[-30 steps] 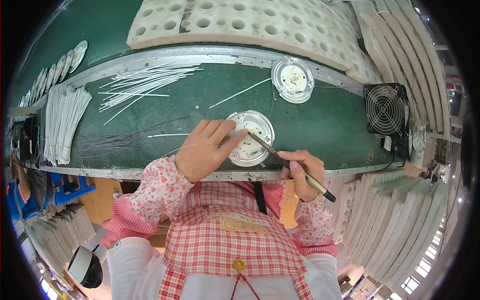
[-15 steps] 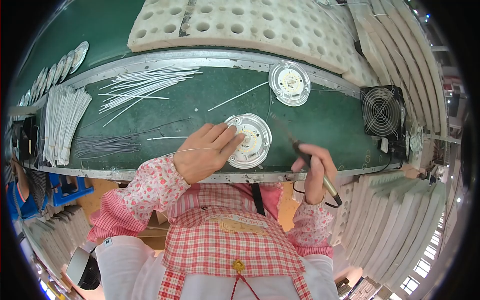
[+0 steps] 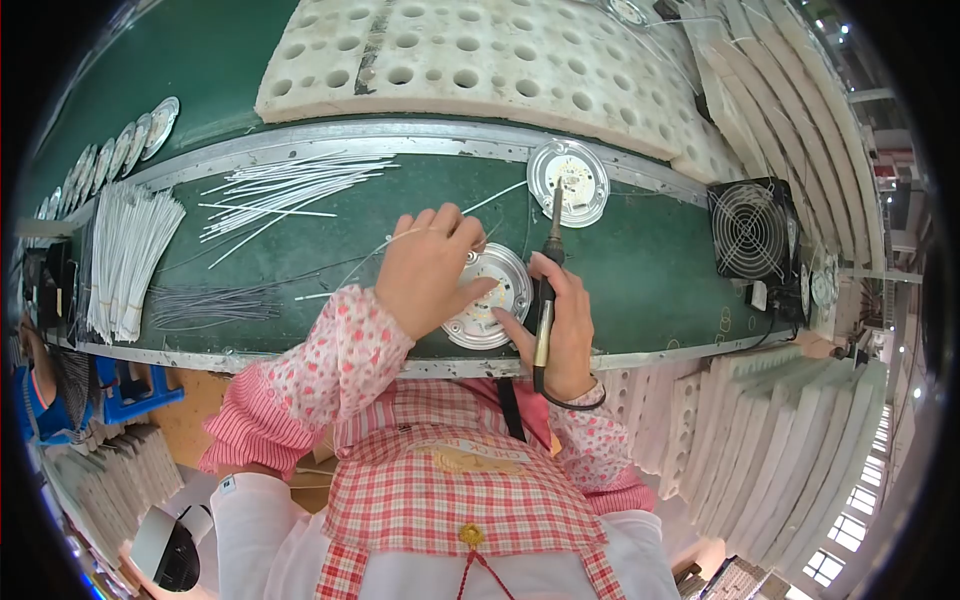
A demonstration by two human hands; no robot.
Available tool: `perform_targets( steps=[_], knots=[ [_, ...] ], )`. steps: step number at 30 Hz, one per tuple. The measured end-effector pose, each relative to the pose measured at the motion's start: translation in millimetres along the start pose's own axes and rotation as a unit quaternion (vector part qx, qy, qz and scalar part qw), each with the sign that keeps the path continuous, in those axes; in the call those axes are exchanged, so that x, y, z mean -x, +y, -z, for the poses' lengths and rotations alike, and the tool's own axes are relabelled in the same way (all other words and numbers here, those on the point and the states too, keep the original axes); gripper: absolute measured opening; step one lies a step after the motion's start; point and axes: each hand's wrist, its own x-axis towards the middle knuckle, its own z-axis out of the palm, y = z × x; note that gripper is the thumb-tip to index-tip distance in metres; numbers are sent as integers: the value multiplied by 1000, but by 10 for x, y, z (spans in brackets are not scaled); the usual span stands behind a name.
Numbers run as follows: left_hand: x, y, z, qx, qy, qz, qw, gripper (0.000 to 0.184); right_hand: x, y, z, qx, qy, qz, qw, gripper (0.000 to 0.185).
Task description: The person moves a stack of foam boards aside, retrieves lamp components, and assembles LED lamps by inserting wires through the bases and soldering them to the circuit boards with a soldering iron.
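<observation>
A round white LED board in a clear-rimmed disc [image 3: 490,310] lies near the front edge of the green bench, partly covered by my hands. My left hand [image 3: 425,275] is over its left side, fingers curled and thumb on or just above the board. A thin pale wire [image 3: 362,262] runs across that hand into its fingers; its far end is hard to make out. My right hand [image 3: 565,325] grips a soldering iron [image 3: 550,265], its thumb near the board's right edge. The iron's tip points away from me, over a second LED disc [image 3: 570,185] farther back.
Loose white wires [image 3: 290,190], a bundle of white wires [image 3: 130,255] and dark wires [image 3: 215,305] lie left. More discs [image 3: 130,140] stand in a row beyond the rail. A perforated foam board [image 3: 470,75] is at the back, a fan [image 3: 750,230] at right.
My right hand has moved left with the soldering iron, which now points away from me. My left hand has shifted up and curled more. The view has shifted slightly.
</observation>
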Motion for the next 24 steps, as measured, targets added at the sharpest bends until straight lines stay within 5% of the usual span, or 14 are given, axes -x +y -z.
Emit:
perform_targets(
  steps=[5, 8, 11, 14, 17, 24],
  knots=[
    [-89, -99, 0, 99, -80, 42, 991, 25, 45, -30, -15, -46, 17, -46, 998, 72],
    [-242, -56, 82, 280, -142, 152, 937, 18, 39, -108, 46, -173, 10, -147, 974, 75],
    [-604, 61, 35, 198, -101, 129, 966, 18, 135, 60, 68, -156, 40, -156, 974, 77],
    [-1062, 81, -334, 12, 86, 32, 996, 31, 218, 177, 154, -140, 70, -165, 974, 77],
    [-1478, 127, -584, -115, 8, 101, 988, 46, 260, 218, 215, -130, 80, -168, 974, 76],
    [-1712, 136, -625, -87, -121, 154, 977, 52, 164, 247, 293, -130, 89, -149, 976, 75]
  ],
)
